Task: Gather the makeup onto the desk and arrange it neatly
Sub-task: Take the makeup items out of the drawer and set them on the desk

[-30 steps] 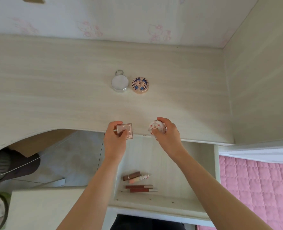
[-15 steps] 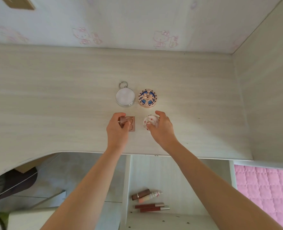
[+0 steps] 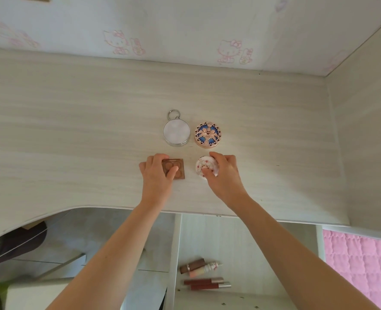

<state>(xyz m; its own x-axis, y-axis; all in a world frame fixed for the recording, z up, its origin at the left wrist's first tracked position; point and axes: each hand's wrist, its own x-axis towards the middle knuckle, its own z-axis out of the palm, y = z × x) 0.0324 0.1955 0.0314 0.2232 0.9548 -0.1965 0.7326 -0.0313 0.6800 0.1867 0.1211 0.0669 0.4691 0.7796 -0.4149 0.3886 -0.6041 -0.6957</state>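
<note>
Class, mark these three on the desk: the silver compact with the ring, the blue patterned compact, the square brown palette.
silver compact (image 3: 176, 132), head view, centre of its pale lid.
blue patterned compact (image 3: 207, 135), head view, middle of its decorated lid.
square brown palette (image 3: 180, 166), head view, uncovered right part of its top.

Pale bench (image 3: 73, 135) with four makeup pieces.
Silver compact (image 3: 176, 132) beside blue-patterned compact (image 3: 208, 135) at the back; brown square palette (image 3: 178, 170) and white floral compact (image 3: 202, 168) just in front.

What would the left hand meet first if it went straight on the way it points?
Probably the silver compact, just beyond the palette that the left hand grips, though depth is uncertain.
</note>
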